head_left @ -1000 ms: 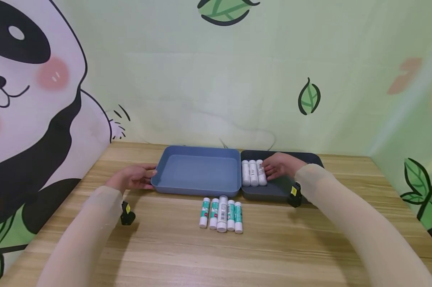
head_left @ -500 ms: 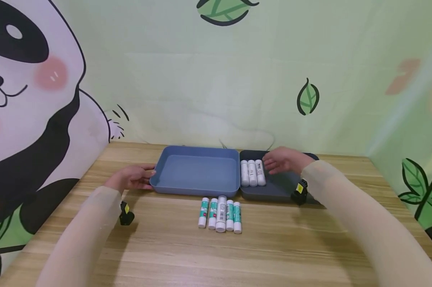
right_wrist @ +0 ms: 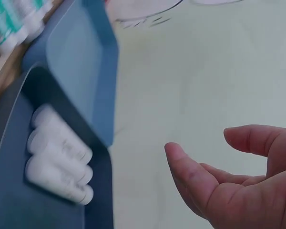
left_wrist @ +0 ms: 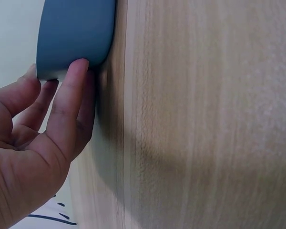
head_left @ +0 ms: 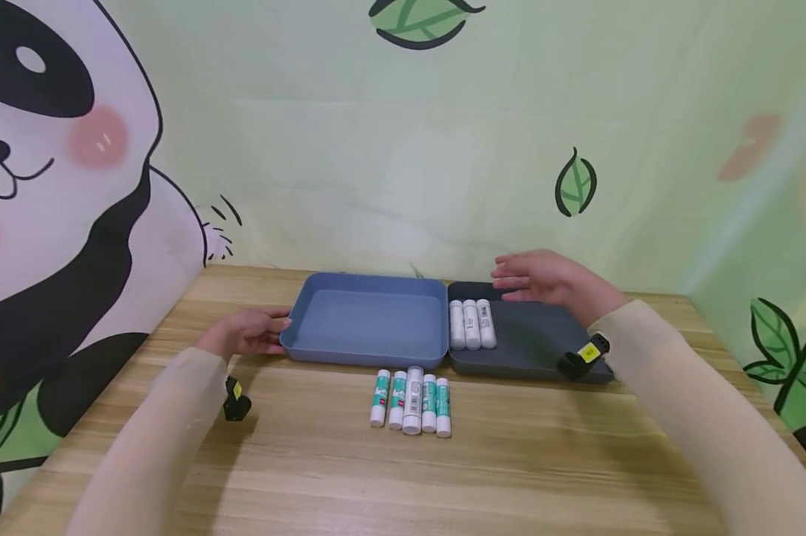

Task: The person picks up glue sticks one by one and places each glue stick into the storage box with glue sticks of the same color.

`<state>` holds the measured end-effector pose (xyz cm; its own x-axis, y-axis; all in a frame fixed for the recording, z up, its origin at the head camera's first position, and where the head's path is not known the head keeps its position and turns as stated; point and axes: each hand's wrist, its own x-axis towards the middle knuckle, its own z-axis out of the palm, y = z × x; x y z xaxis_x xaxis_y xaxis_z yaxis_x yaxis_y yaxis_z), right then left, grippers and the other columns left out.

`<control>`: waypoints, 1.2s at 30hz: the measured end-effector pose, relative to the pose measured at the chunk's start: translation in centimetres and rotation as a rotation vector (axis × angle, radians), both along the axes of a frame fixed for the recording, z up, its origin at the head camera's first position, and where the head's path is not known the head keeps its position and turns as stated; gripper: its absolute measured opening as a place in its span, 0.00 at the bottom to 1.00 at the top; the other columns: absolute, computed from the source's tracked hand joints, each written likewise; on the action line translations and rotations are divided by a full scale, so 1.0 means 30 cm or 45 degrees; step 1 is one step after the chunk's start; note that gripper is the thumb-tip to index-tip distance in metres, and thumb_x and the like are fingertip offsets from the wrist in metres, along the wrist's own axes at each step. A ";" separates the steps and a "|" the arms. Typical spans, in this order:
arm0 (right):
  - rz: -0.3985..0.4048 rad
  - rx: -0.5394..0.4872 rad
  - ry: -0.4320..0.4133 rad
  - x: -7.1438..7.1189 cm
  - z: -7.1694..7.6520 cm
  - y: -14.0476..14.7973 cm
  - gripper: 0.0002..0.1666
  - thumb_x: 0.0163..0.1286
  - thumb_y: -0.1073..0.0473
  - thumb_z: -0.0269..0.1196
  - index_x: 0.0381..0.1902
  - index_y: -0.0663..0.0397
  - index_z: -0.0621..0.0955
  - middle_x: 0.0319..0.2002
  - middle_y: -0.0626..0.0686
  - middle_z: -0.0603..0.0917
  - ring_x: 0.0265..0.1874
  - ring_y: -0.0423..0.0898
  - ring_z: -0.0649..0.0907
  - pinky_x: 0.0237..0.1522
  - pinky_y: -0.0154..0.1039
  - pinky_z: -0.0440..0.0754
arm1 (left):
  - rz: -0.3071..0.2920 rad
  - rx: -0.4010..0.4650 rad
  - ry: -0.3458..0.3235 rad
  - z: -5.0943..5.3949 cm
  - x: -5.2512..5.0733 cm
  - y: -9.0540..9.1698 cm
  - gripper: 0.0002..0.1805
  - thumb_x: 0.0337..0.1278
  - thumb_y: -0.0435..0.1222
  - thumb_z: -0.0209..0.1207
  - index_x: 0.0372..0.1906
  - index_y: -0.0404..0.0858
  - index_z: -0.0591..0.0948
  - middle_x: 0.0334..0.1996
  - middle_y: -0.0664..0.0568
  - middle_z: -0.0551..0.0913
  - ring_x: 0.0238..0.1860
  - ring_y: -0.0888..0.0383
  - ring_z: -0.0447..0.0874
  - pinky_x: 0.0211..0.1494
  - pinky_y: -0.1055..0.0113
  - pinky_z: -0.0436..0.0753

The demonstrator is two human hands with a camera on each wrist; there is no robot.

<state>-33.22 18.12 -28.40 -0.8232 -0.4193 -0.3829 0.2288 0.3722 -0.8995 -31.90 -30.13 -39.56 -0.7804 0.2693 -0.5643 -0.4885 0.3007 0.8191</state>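
My left hand [head_left: 251,331] touches the left end of a blue tray [head_left: 369,359]; in the left wrist view its fingertips rest against the outer wall of that tray [left_wrist: 76,33]. Raised over the back of a dark grey tray [head_left: 536,339], my right hand [head_left: 543,275] holds nothing, its fingers extended and the thumb apart in the right wrist view. Three white glue sticks [head_left: 471,325] lie side by side at the left end of the dark tray. In front of the trays, a row of several glue sticks [head_left: 412,402] lies on the table, mostly with green labels.
Both trays stand side by side, touching, near the back of the wooden table [head_left: 349,484]. A printed cloth wall [head_left: 349,164] rises close behind them. Black wrist cameras sit on both sleeves, the right one [head_left: 585,357] over the dark tray's front edge.
My right hand has let go of the rightmost white glue stick in the dark tray and risen up and rightward, away from it. The left hand has stayed at the blue tray.
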 end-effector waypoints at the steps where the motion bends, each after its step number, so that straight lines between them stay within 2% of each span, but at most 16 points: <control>1: 0.012 -0.012 0.017 0.010 0.009 0.003 0.36 0.85 0.58 0.42 0.82 0.64 0.45 0.78 0.67 0.57 0.46 0.30 0.81 0.51 0.27 0.85 | -0.002 0.005 0.001 0.001 0.001 0.000 0.37 0.82 0.37 0.44 0.83 0.38 0.40 0.61 0.43 0.70 0.45 0.63 0.79 0.53 0.68 0.88; 4: 0.035 -0.045 0.049 0.041 0.026 0.007 0.36 0.85 0.58 0.41 0.82 0.65 0.45 0.79 0.68 0.55 0.42 0.25 0.83 0.51 0.26 0.85 | 0.002 0.015 -0.002 0.004 0.002 0.001 0.37 0.82 0.36 0.44 0.83 0.38 0.41 0.59 0.45 0.72 0.44 0.63 0.80 0.52 0.69 0.88; 10: 0.033 -0.074 0.086 0.105 0.030 0.009 0.36 0.84 0.58 0.44 0.82 0.64 0.48 0.78 0.68 0.58 0.44 0.26 0.83 0.54 0.28 0.86 | -0.010 0.014 -0.004 0.005 0.005 0.004 0.37 0.82 0.36 0.43 0.83 0.38 0.40 0.60 0.43 0.70 0.44 0.63 0.79 0.53 0.69 0.88; 14: 0.015 -0.081 0.119 0.148 0.016 0.003 0.36 0.83 0.57 0.47 0.81 0.65 0.51 0.75 0.67 0.64 0.45 0.28 0.84 0.55 0.30 0.86 | -0.009 0.009 -0.009 0.007 0.004 0.005 0.37 0.82 0.36 0.43 0.83 0.38 0.40 0.62 0.42 0.70 0.45 0.63 0.79 0.53 0.69 0.88; 18: 0.013 -0.075 0.137 0.185 -0.006 -0.007 0.36 0.83 0.57 0.49 0.80 0.65 0.55 0.74 0.67 0.66 0.46 0.30 0.84 0.56 0.33 0.87 | 0.001 0.000 -0.011 0.008 0.003 0.005 0.37 0.82 0.36 0.44 0.83 0.38 0.40 0.62 0.42 0.70 0.44 0.62 0.79 0.53 0.69 0.88; 22: 0.031 -0.079 0.144 0.223 -0.034 -0.010 0.36 0.82 0.57 0.50 0.80 0.66 0.56 0.75 0.69 0.65 0.48 0.32 0.84 0.59 0.36 0.86 | 0.011 -0.003 -0.011 0.009 0.004 0.007 0.37 0.82 0.37 0.44 0.83 0.39 0.41 0.60 0.44 0.71 0.44 0.63 0.79 0.53 0.69 0.88; 28: 0.037 -0.055 0.123 0.277 -0.075 -0.020 0.36 0.81 0.58 0.51 0.79 0.66 0.58 0.74 0.70 0.65 0.49 0.35 0.83 0.60 0.40 0.86 | 0.022 0.005 -0.008 0.006 0.004 0.006 0.38 0.81 0.36 0.45 0.83 0.39 0.41 0.53 0.49 0.76 0.43 0.63 0.81 0.52 0.68 0.89; 36: 0.048 0.018 0.061 0.336 -0.148 -0.044 0.36 0.79 0.58 0.53 0.78 0.69 0.59 0.71 0.70 0.69 0.60 0.49 0.81 0.62 0.45 0.86 | 0.003 0.024 -0.011 0.004 0.004 -0.003 0.38 0.81 0.35 0.44 0.83 0.38 0.39 0.45 0.53 0.78 0.40 0.64 0.82 0.50 0.69 0.89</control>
